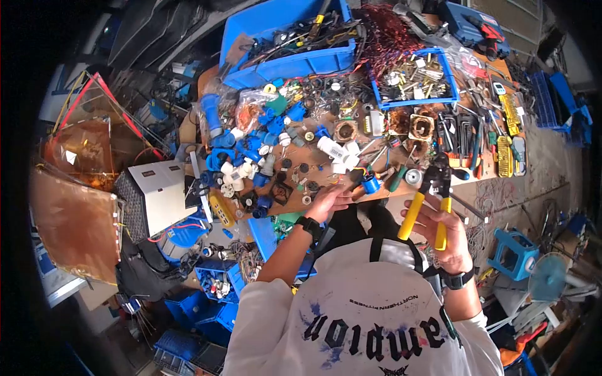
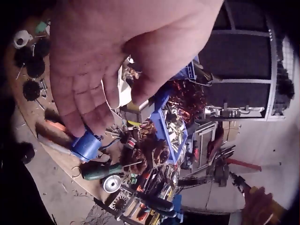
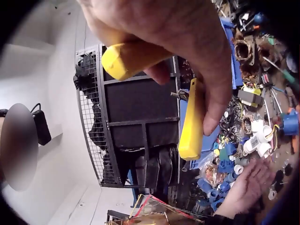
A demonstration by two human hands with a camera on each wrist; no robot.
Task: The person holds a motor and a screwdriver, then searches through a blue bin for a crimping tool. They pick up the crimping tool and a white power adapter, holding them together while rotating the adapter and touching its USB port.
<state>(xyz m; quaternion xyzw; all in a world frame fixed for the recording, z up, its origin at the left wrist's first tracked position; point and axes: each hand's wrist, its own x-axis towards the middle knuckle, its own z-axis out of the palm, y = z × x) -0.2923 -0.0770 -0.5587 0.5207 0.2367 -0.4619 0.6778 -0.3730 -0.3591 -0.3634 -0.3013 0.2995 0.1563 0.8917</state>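
Observation:
My right hand (image 1: 453, 237) holds yellow-handled pliers (image 1: 412, 216) off the front edge of the bench, their black head pointing toward the bench. In the right wrist view, the two handles of the pliers stand spread apart, with the fingers and thumb around them. My left hand (image 1: 331, 202) is over the bench's front edge, fingers extended and relaxed. Right at its fingertips sits a blue cylindrical part (image 2: 86, 146) with wires, near a green-handled screwdriver (image 2: 101, 172). A white plastic fitting (image 1: 332, 149) lies just beyond, among other white pieces.
Blue and white plastic fittings (image 1: 241, 164) crowd the wooden bench (image 1: 354, 199) on the left. Behind stand a blue bin (image 1: 295, 64) of tools and a blue tray (image 1: 453, 78) of small metal parts. Hand tools lie at right; a blue stool (image 1: 514, 254) stands on the floor.

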